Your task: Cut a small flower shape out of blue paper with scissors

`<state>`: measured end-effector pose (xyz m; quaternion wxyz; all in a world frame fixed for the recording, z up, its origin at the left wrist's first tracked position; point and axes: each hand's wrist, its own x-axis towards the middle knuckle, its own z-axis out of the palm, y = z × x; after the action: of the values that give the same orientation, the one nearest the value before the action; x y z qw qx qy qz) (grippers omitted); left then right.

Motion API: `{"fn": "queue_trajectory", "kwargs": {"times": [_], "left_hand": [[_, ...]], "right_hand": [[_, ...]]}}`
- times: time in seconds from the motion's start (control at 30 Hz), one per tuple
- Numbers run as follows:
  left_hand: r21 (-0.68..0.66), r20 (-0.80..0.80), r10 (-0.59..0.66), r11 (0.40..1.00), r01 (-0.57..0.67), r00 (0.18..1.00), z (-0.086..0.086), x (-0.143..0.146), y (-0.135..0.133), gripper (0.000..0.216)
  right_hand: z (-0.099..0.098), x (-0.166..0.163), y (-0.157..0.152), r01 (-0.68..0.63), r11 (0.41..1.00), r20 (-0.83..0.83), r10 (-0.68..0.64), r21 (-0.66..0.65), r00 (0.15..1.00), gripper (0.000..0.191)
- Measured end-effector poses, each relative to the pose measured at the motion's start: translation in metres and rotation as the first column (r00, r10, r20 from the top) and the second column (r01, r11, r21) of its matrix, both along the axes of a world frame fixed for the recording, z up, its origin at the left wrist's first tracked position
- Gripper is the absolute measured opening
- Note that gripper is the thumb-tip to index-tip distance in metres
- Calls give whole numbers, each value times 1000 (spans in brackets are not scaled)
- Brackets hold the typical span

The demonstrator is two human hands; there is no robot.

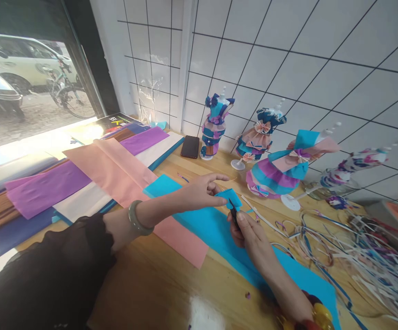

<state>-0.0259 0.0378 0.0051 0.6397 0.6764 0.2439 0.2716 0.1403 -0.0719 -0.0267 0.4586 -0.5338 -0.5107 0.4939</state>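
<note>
My left hand (202, 191) pinches a small folded piece of blue crepe paper (234, 196) between thumb and curled fingers, its index finger stretched out above. In my right hand (250, 231) is a pair of small dark scissors (233, 211), with the blades against that piece; most of the handle is hidden by the fingers. Beneath both hands a long blue crepe paper strip (216, 233) runs diagonally over the wooden table (144, 284). A pink crepe paper strip (188, 243) lies partly under it, left of my hands.
Several stands dressed in paper, one with a striped skirt (274, 176), line the tiled wall. A phone (190, 146) lies near them. Tangled paper ribbons (329, 243) cover the right side. Purple paper (52, 188) and other coloured sheets are stacked at left by the window.
</note>
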Motion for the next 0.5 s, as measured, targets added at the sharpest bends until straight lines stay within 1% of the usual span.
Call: {"fn": "queue_trajectory", "kwargs": {"times": [0.17,0.3,0.4,0.5], "left_hand": [[19,-29,6,1000,-6,1000,-4,2,-1,64],[-11,-25,-3,1000,3,1000,-7,3,-5,65],[-19,-34,-8,1000,8,999,-7,3,-7,65],[4,-54,-2,1000,2,999,-5,2,-6,67]], "right_hand": [[1,-2,-1,-3,1000,14,3,-9,1000,41],[1,-2,-1,-9,1000,-11,9,-14,1000,38],[1,-1,-1,-8,1000,-3,8,-18,1000,39],[1,-1,-1,-10,1000,5,10,-26,1000,40]]}}
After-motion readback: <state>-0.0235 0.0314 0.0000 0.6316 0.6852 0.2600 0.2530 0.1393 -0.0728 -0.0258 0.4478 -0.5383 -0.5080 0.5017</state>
